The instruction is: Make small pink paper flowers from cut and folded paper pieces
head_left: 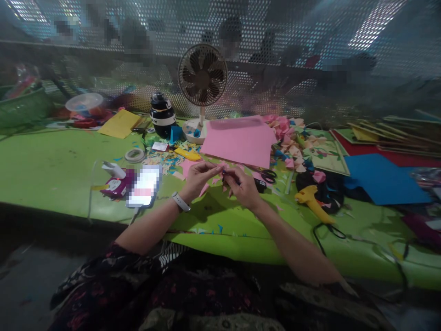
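My left hand (199, 178) and my right hand (241, 185) meet over the green table (51, 170), fingers pinched together on a small pink paper piece (216, 169). The right hand's fingers also close around a thin dark tool whose kind I cannot make out. A white watch sits on my left wrist. More pink scraps (204, 188) lie on the table just under the hands. A large pink paper sheet (241, 140) lies flat right behind them.
A phone (144, 186) and a small packet (115, 184) lie left of my hands. Black scissors (267, 174), a yellow glue gun (310, 200), a tape roll (134, 155), a desk fan (202, 78), folded paper flowers (292, 147) and a blue sheet (382, 179) surround them.
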Tool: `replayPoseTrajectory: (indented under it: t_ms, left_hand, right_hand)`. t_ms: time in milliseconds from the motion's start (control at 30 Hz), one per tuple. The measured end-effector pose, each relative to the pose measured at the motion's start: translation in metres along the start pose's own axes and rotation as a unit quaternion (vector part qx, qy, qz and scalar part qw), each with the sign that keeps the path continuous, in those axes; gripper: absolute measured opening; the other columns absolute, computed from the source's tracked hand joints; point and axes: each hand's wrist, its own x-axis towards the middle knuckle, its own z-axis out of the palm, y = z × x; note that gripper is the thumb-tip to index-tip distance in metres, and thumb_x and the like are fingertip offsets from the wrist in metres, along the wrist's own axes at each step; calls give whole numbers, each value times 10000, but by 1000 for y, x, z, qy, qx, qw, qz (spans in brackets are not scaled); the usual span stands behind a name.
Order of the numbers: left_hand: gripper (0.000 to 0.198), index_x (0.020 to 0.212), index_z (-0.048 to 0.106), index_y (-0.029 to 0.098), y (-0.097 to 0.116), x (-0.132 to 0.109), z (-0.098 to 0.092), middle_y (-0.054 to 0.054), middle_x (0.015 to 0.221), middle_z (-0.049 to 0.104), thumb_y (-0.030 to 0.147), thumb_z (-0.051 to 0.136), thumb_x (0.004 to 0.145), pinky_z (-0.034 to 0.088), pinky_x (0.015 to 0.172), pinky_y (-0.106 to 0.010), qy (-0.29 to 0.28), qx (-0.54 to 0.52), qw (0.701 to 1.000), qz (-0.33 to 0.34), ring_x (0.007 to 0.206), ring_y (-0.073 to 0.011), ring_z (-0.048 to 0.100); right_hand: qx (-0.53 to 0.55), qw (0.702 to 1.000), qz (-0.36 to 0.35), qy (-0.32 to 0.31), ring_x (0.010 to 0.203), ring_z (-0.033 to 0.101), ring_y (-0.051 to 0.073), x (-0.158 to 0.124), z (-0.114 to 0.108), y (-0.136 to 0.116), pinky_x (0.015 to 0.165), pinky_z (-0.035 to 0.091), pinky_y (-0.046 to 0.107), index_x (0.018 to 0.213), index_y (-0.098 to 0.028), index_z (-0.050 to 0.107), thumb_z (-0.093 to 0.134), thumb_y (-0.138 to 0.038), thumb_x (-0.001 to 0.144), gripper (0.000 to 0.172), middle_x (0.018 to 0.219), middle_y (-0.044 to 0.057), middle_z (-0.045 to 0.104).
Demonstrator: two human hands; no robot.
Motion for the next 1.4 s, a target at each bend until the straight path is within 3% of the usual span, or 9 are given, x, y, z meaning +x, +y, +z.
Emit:
replayPoseTrajectory:
  t_ms: [367,533,800,1100,1400]
  left_hand:
    - [295,724,783,203,0,1,1,-36,786,764,408,929,570,555,818,-330,-4,-16,1000,-19,757,-147,687]
    - [274,651,753,197,-1,0,2,-16,731,743,391,930,573,551,800,-317,9,-20,1000,-3,711,-131,671]
    - [279,706,779,202,1,0,2,-26,759,757,413,920,591,553,790,-315,-6,-7,1000,-7,733,-142,678]
    - [220,741,795,204,-4,1,0,-34,794,772,352,912,628,546,810,-311,-24,-32,999,-11,751,-138,690]
    - [250,703,754,189,-8,11,-8,-2,750,746,350,919,605,527,814,-267,37,-98,994,-20,728,-98,673]
  right_hand:
    - [48,998,24,-36,404,469,78,3,-4,6,409,416,239,1034,-215,620,518,-612,941,419,672,-30,591]
    - [-2,1000,-20,12,647,616,146,1,0,1,575,520,294,1031,-209,626,629,-559,893,376,877,50,666]
    - [27,1000,6,-8,420,486,91,1,-1,1,457,438,265,1012,-218,577,517,-591,951,382,668,-26,601]
    - [-15,999,-14,-27,498,546,121,0,-1,2,526,452,277,1025,-224,581,425,-642,972,449,672,-9,615]
    - [-41,998,-12,-42,498,572,139,1,0,9,541,433,273,1010,-213,540,408,-575,996,386,653,-5,631]
